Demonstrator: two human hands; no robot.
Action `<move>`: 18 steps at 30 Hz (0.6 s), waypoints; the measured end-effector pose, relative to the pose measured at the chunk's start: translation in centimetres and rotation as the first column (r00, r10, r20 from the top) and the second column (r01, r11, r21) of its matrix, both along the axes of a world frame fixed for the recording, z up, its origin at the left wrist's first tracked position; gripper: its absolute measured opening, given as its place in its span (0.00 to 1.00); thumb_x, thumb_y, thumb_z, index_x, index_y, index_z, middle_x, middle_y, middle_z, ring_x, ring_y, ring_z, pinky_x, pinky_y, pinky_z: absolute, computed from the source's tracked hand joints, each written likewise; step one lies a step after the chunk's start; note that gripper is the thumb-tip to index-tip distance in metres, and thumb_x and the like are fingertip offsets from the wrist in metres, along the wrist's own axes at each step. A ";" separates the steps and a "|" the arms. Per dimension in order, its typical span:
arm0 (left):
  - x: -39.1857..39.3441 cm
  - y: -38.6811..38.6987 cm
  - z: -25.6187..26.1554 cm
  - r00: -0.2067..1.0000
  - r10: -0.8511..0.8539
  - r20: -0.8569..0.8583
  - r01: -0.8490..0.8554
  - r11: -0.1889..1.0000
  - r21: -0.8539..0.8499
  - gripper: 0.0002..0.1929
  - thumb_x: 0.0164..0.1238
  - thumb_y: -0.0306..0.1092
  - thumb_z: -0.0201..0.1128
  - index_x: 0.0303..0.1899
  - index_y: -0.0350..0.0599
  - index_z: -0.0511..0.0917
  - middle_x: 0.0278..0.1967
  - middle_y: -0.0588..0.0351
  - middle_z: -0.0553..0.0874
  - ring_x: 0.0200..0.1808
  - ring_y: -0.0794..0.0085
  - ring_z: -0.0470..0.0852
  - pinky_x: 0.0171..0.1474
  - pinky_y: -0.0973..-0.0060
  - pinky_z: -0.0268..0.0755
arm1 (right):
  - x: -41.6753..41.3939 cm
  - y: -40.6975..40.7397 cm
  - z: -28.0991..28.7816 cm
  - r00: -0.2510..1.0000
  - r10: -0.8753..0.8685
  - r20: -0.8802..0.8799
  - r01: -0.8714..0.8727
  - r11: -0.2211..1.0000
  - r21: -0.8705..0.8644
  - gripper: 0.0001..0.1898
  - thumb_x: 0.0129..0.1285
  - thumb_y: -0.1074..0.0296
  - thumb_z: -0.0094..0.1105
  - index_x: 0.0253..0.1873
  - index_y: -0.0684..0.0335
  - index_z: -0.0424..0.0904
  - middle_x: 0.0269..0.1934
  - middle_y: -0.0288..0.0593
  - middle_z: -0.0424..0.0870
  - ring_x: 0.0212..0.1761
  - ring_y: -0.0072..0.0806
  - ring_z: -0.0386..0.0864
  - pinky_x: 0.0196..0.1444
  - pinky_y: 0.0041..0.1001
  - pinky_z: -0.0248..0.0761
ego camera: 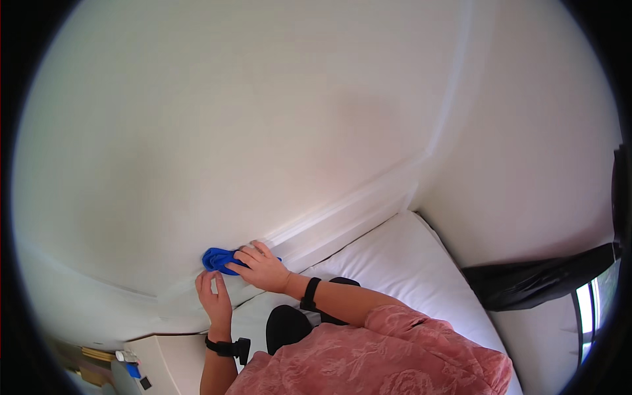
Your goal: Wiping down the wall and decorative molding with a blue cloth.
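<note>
A crumpled blue cloth [216, 260] lies against the white ledge [316, 216] that runs along the foot of the pale wall. My right hand [264, 270] grips the cloth from its right side, with fingers spread over it and onto the ledge. Just below the cloth's left part is my left hand [215, 296], its fingers bent and apart. Its fingertips come close to the cloth's lower edge; whether they touch it is not clear. Black bands circle both wrists.
Under me is a bed with a white sheet [375, 256], pushed up to the ledge. A pale wall [163, 123] fills the upper view and meets another at the right. A dark curtain [538, 281] hangs beside a window at right. A pale cabinet [173, 363] stands lower left.
</note>
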State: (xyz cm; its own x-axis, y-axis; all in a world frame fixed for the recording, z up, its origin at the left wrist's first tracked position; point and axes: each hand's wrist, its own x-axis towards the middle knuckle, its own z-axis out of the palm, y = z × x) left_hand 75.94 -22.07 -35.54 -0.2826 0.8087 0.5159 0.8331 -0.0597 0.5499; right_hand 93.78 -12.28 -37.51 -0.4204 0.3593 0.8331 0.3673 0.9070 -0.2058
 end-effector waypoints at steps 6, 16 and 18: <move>-0.4 -0.7 -1.2 0.897 0.045 -0.440 -0.012 0.997 0.078 0.22 0.75 0.33 0.63 0.67 0.41 0.74 0.67 0.45 0.74 0.71 0.48 0.70 0.76 0.41 0.52 | 6.9 1.6 -0.6 0.979 -0.181 0.091 0.187 0.980 -0.066 0.18 0.60 0.66 0.63 0.56 0.46 0.83 0.52 0.33 0.80 0.61 0.30 0.78 0.74 0.52 0.59; 0.2 0.1 -3.6 0.851 0.135 -0.508 -0.117 0.991 0.068 0.31 0.73 0.39 0.64 0.73 0.40 0.67 0.72 0.46 0.70 0.77 0.47 0.64 0.78 0.33 0.37 | 19.1 5.7 -2.5 0.726 -0.646 -0.237 0.597 0.763 -0.248 0.22 0.55 0.69 0.70 0.57 0.58 0.81 0.57 0.48 0.78 0.58 0.47 0.75 0.64 0.47 0.65; 0.3 0.1 -3.9 0.851 0.153 -0.502 -0.135 0.988 0.073 0.31 0.74 0.39 0.64 0.73 0.40 0.67 0.72 0.46 0.70 0.77 0.47 0.64 0.79 0.34 0.37 | 16.7 5.3 -3.3 0.695 -0.642 -0.323 0.544 0.764 -0.348 0.23 0.54 0.71 0.70 0.58 0.59 0.81 0.58 0.50 0.78 0.58 0.49 0.75 0.61 0.45 0.67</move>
